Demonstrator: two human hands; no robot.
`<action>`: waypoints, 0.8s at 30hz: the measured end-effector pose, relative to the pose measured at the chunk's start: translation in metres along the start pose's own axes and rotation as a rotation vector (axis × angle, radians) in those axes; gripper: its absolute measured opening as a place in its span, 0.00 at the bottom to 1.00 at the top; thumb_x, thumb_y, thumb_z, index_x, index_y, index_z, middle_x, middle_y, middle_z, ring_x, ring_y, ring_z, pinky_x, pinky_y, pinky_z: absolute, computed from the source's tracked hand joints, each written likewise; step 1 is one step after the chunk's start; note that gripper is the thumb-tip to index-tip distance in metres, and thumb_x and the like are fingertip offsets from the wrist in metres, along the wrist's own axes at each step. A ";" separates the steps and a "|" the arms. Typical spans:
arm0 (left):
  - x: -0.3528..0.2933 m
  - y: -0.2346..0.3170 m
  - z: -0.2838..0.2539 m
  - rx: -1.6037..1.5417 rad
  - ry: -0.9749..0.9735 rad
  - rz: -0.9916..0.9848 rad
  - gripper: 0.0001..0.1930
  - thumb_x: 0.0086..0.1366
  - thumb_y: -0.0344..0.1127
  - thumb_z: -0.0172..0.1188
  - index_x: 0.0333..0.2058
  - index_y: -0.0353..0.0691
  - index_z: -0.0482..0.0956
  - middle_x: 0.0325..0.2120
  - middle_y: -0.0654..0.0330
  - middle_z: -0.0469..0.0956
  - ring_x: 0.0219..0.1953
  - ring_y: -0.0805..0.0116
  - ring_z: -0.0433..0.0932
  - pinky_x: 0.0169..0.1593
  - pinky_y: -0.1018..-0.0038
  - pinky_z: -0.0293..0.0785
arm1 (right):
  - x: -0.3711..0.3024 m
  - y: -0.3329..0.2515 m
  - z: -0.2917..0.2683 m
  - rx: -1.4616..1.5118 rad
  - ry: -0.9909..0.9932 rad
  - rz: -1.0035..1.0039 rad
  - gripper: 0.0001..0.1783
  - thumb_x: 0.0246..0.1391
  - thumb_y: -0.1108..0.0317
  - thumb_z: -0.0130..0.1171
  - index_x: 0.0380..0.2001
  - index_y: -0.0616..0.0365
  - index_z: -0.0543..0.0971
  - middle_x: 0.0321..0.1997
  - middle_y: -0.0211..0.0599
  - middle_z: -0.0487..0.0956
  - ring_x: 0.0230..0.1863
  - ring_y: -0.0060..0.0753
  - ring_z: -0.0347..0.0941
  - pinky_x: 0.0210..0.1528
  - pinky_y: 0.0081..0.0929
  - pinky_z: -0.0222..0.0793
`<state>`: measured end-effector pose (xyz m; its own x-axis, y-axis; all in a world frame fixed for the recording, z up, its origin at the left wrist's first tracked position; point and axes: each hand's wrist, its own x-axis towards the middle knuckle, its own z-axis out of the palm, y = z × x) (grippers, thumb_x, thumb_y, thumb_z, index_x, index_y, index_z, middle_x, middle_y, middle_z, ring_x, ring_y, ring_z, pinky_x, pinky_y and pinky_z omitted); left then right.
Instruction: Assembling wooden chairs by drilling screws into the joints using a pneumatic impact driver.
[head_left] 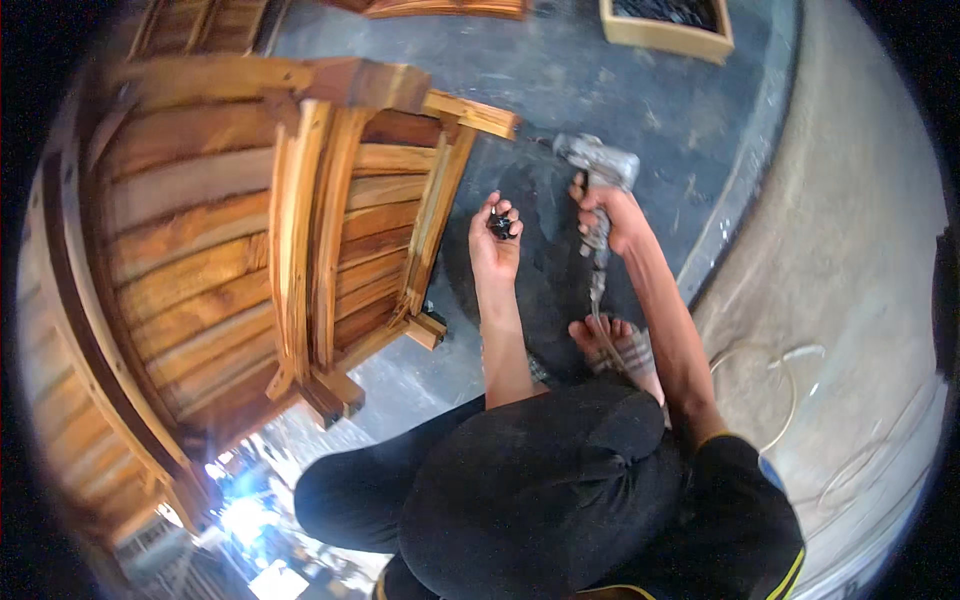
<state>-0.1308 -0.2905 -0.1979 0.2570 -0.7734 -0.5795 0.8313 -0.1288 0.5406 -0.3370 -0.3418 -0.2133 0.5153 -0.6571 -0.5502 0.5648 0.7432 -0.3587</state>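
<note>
My right hand (612,218) is wrapped around the handle of a silver pistol-shaped air drill (600,160). Its thin bit points left, toward the end of a wooden rail (485,114); whether the two touch I cannot tell. A pale air hose (598,290) hangs from the drill's grip. Palm up, with fingers curled, my left hand (494,250) holds a few small shiny black pieces (502,224), too small to name surely. This hand is between the drill and a large slatted wooden furniture piece (300,220), apart from both.
More slatted wooden furniture (75,400) stands at the left. A shallow wooden box (668,42) of dark small pieces sits far right on the dark floor (500,60). Hose loops (755,350) lie on the paler floor at right. My foot (612,345) is below the drill.
</note>
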 end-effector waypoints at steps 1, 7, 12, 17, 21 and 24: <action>0.000 0.003 0.005 -0.040 -0.050 -0.019 0.10 0.66 0.30 0.46 0.44 0.35 0.71 0.29 0.60 0.70 0.29 0.67 0.67 0.27 0.76 0.65 | -0.010 -0.004 0.004 -0.051 -0.033 -0.022 0.15 0.36 0.77 0.51 0.33 0.53 0.70 0.26 0.27 0.70 0.15 0.20 0.58 0.20 0.24 0.62; -0.008 0.006 0.045 -0.194 -0.209 -0.022 0.11 0.68 0.35 0.48 0.45 0.37 0.70 0.27 0.62 0.67 0.29 0.70 0.65 0.28 0.77 0.64 | -0.076 -0.026 0.037 -0.325 -0.012 -0.117 0.14 0.32 0.80 0.52 0.29 0.59 0.72 0.23 0.31 0.71 0.15 0.23 0.61 0.19 0.23 0.60; -0.006 0.028 0.073 -0.123 -0.385 -0.087 0.16 0.67 0.38 0.53 0.50 0.39 0.69 0.19 0.69 0.59 0.24 0.75 0.62 0.27 0.79 0.60 | -0.109 -0.044 0.074 -0.390 0.013 -0.155 0.19 0.30 0.84 0.52 0.33 0.64 0.75 0.24 0.37 0.75 0.16 0.26 0.65 0.19 0.24 0.60; -0.021 0.034 0.125 0.064 -0.292 -0.029 0.14 0.68 0.38 0.50 0.42 0.30 0.74 0.21 0.65 0.69 0.19 0.77 0.65 0.23 0.79 0.61 | -0.126 -0.056 0.080 -0.635 0.036 -0.282 0.17 0.30 0.84 0.55 0.31 0.65 0.76 0.23 0.35 0.74 0.16 0.26 0.67 0.19 0.24 0.61; -0.030 0.037 0.134 0.252 -0.182 0.096 0.15 0.69 0.40 0.48 0.33 0.32 0.75 0.20 0.63 0.69 0.19 0.76 0.65 0.22 0.79 0.60 | -0.126 -0.057 0.087 -0.712 -0.018 -0.361 0.17 0.30 0.83 0.54 0.31 0.65 0.76 0.23 0.33 0.74 0.16 0.23 0.65 0.18 0.21 0.59; -0.025 0.034 0.128 0.317 -0.188 0.153 0.15 0.69 0.40 0.50 0.33 0.32 0.75 0.19 0.64 0.67 0.20 0.77 0.64 0.22 0.79 0.58 | -0.128 -0.058 0.091 -0.749 -0.023 -0.405 0.16 0.31 0.83 0.53 0.31 0.65 0.75 0.24 0.32 0.73 0.17 0.21 0.65 0.17 0.18 0.58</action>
<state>-0.1725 -0.3547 -0.0869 0.2470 -0.8950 -0.3715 0.5894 -0.1656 0.7907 -0.3765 -0.3125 -0.0535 0.3832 -0.8867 -0.2587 0.1374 0.3317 -0.9333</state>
